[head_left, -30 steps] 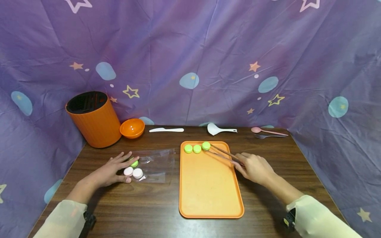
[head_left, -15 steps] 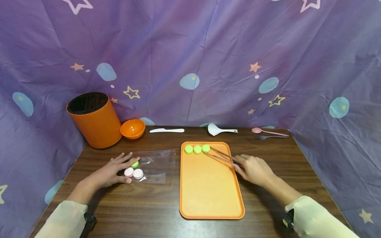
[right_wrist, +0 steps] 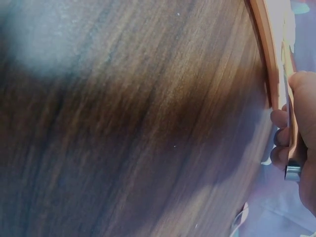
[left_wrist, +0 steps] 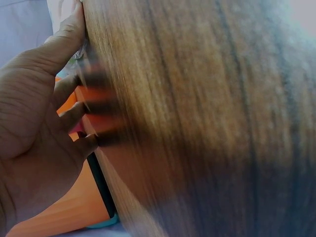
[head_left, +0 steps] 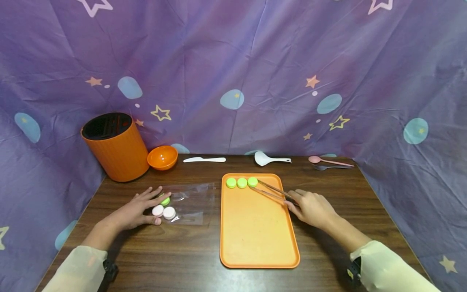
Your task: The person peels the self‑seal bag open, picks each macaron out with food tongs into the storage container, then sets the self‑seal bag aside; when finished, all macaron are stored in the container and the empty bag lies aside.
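My right hand (head_left: 310,207) grips metal tongs (head_left: 269,195) over the right edge of the orange tray (head_left: 260,231). The tongs' two tips stand apart at the right side of a green macaron (head_left: 252,181). Beside it sit two more green macarons (head_left: 242,183), forming a row along the tray's far end. On the left, my left hand (head_left: 135,211) rests with fingers spread at the near end of a clear plastic bag (head_left: 195,202). Between its thumb and fingers lie a green macaron (head_left: 166,201), partly covered by a finger, and two pale macarons (head_left: 169,213).
Back left stand an orange knife block (head_left: 118,156) and an orange bowl (head_left: 162,158). Along the table's back edge lie a white knife (head_left: 204,159), a white ladle (head_left: 268,159), a pink spoon (head_left: 321,160) and a grey fork (head_left: 328,167). A purple curtain (head_left: 204,81) hangs behind.
The rightmost green macaron has come down slightly into line with the other two on the tray, and the tongs' tips have lowered with it. My left hand has stayed in place.
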### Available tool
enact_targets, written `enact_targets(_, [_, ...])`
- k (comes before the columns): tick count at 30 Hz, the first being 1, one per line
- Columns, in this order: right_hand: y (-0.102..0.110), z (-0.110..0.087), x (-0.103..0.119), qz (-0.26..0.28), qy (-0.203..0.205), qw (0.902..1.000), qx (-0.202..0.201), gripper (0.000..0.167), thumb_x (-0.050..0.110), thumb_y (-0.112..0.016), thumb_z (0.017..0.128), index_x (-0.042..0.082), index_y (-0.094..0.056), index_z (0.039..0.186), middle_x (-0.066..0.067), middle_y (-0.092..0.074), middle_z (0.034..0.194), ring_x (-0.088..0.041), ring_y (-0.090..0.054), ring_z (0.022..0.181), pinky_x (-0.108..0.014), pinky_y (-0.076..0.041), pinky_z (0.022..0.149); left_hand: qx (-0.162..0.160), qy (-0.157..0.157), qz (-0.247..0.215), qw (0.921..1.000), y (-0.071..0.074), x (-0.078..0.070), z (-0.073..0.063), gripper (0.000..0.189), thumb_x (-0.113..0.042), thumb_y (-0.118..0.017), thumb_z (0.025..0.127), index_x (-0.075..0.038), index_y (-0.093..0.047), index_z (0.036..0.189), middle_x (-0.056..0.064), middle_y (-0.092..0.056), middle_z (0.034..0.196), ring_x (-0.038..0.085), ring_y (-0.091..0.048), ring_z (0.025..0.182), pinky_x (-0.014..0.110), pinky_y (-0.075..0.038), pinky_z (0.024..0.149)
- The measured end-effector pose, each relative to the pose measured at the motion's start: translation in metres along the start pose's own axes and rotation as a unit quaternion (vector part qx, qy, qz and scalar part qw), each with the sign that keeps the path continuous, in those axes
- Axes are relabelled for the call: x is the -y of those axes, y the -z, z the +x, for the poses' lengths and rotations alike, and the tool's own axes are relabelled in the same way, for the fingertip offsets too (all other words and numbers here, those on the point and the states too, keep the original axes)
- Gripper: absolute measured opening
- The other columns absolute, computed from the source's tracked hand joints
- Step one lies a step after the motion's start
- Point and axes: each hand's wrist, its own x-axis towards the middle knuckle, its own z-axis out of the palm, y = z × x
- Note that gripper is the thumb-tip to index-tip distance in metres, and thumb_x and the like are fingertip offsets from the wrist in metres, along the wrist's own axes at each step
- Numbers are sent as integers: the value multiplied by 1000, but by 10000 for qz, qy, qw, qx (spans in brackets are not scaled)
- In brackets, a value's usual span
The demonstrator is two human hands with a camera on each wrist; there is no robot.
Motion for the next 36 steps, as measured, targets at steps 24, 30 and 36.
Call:
enact_targets(24, [13,21,24,-26,614,9976,-319,36,31,-87,95,4,-78,118,-7,-78,95,-20,-71,64,-41,-58,52,45,234,-50,9997,-6,11,1,87,-56,-78,94,-42,-40,171,28,-32,178,71,-18,160,97,-13,114])
enact_targets(30, [11,35,49,41,1056,9941,-224,33,34,-86,97,8,-78,116,2,-70,86,-8,-57,56,-31,-52,49,300,495,35,9983,10,-24,2,89,-47,-79,94,-17,-44,170,34,-30,177,70,-17,161,95,-14,118])
enact_targets(36, [8,49,73,277,1534,9877,-119,26,32,-83,99,10,-77,111,6,-64,81,-2,-47,55,-26,-48,47,296,486,37,9984,10,-23,2,88,-47,-79,95,-17,-44,170,34,-30,176,71,-18,161,95,-15,117])
